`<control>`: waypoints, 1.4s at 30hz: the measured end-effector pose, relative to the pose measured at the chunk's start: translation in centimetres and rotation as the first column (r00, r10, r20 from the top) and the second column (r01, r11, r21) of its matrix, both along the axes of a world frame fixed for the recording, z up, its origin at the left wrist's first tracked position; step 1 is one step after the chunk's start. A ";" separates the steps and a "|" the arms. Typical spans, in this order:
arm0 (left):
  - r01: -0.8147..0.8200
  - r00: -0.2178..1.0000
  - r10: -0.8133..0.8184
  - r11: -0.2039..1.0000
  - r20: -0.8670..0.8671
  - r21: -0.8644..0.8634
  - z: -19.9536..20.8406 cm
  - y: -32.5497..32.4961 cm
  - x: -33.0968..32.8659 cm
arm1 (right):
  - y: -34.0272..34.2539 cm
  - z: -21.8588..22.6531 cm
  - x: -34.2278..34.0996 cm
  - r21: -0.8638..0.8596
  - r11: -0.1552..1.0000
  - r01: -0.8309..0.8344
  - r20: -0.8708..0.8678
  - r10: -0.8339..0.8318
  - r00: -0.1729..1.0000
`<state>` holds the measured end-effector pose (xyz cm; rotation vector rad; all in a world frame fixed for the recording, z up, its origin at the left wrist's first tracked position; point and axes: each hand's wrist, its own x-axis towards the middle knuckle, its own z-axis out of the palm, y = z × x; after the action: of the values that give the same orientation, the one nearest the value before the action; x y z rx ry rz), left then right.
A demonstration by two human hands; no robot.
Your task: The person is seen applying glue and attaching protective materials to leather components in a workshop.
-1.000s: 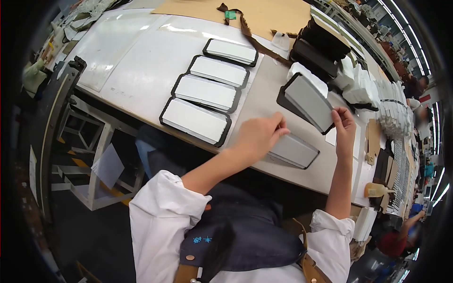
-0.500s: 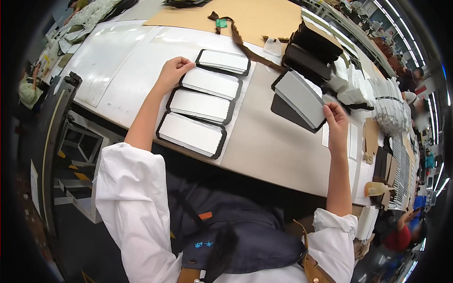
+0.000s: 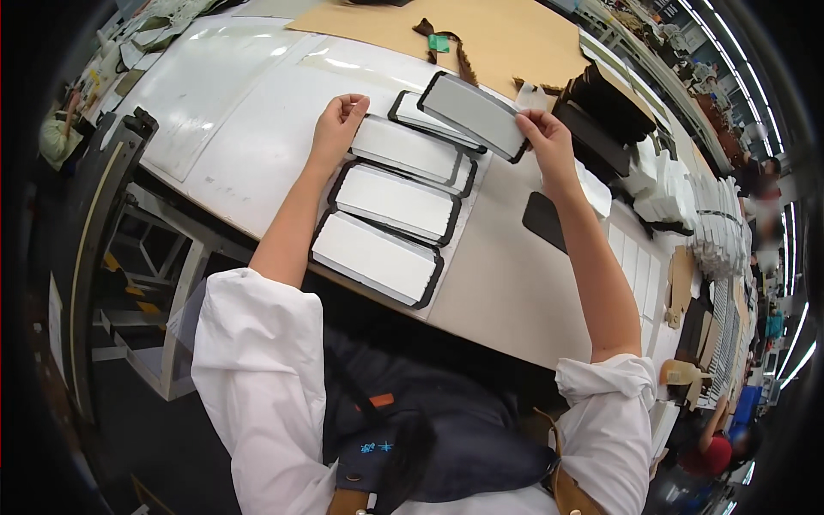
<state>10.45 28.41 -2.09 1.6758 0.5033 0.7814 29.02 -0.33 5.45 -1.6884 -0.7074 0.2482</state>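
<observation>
Pretty busy pale worktop (image 3: pixel 489 266): left of the dark stack (image 3: pixel 614 103), right hand (image 3: pixel 547 144) is clamped on a black-edged grey panel (image 3: pixel 472 116); further left of that stack, left hand (image 3: pixel 337 133) pinches a white panel (image 3: pixel 403 150).

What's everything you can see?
Table: one, white and beige, middle
Held panel: one, grey, dark-edged, in the right hand
Panels: four, white, dark-edged, on the table
Black piece: one, black, beside the right forearm
Tan sheet: one, tan, far side
Strip: one, brown, on the tan sheet
Dark stack: one, blackish, upper right
White bundles: several, white, right
Bottle: one, yellowish, right
Other people: several, varied clothing colours, edges
Far clutter: too small to count
Sleeves: two, white, lower
Apron: one, dark blue, bottom
Left hand: one, bare, by the panels
Right hand: one, bare, on the held panel
</observation>
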 end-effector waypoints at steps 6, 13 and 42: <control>0.051 0.999 -0.048 0.990 -0.022 0.134 -1.2 0.1 -0.2 | 4.9 -2.0 2.2 -0.074 0.996 -0.048 -0.057 0.044 0.997; 0.042 0.996 -0.036 0.997 -0.078 0.071 0.0 0.2 -0.8 | 6.1 -3.3 2.6 -0.104 0.989 -0.109 -0.105 0.098 0.990; 0.015 0.999 -0.026 0.891 0.019 0.454 -1.3 0.5 -0.3 | 0.2 -1.8 -5.0 -0.369 0.928 0.055 0.637 0.209 0.742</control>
<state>10.10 28.88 -3.42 2.0969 0.2951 0.9549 24.02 -0.11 3.66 -2.1312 -1.3398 -0.2127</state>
